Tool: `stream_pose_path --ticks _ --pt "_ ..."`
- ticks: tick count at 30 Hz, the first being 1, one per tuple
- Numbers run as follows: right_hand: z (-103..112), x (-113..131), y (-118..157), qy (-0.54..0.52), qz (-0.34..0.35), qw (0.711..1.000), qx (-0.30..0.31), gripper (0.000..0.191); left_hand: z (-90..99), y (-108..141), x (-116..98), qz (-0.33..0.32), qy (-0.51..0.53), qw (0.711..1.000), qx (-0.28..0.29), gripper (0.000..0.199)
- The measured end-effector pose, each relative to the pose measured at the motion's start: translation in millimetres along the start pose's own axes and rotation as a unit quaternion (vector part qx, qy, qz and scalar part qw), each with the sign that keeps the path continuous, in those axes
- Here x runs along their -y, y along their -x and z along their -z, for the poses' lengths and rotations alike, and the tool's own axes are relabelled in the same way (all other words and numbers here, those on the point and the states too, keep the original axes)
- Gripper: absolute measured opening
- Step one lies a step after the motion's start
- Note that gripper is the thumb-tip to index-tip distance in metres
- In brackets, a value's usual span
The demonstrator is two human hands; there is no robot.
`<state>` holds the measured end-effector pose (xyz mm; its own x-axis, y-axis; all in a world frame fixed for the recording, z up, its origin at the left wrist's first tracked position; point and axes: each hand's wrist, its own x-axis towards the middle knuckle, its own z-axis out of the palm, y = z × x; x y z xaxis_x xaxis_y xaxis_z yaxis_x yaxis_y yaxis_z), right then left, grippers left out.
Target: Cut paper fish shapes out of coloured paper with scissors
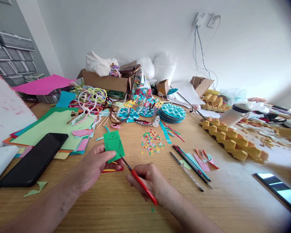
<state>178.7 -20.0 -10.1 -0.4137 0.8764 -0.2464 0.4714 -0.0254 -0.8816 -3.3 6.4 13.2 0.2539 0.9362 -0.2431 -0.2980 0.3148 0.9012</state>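
Observation:
My left hand [97, 165] pinches a small green paper card [113, 144] with a fish outline drawn on it. Beneath that hand, a red and yellow piece of paper [113, 170] shows in part. My right hand [150, 183] is closed round red-handled scissors [143, 186]; their dark blade tip meets the card's lower right edge. A tiny green scrap [152, 209] lies on the table below the right hand. Beyond the card, a pile of coloured paper dots [151, 142] is spread over the wood.
A black phone [36, 158] rests by stacked coloured paper [55, 126] at left. Several pens [191, 165] and paper strips lie right of my hands. Farther back stand blue wavy discs [171, 113], an egg carton [230, 139] and a white bottle [236, 113]. Another phone [278, 191] is at far right.

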Motion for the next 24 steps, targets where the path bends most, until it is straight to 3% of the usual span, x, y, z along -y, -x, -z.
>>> stream_pose_path --ticks 8,24 --pt "1.0 1.5 2.4 0.007 0.002 1.000 0.005 0.036 4.0 0.7 2.6 0.009 -0.007 1.000 0.009 0.005" --pt "-0.5 1.4 1.3 0.018 0.002 1.000 0.006 0.040 2.7 1.6 1.0 0.024 -0.014 0.999 0.017 0.008"
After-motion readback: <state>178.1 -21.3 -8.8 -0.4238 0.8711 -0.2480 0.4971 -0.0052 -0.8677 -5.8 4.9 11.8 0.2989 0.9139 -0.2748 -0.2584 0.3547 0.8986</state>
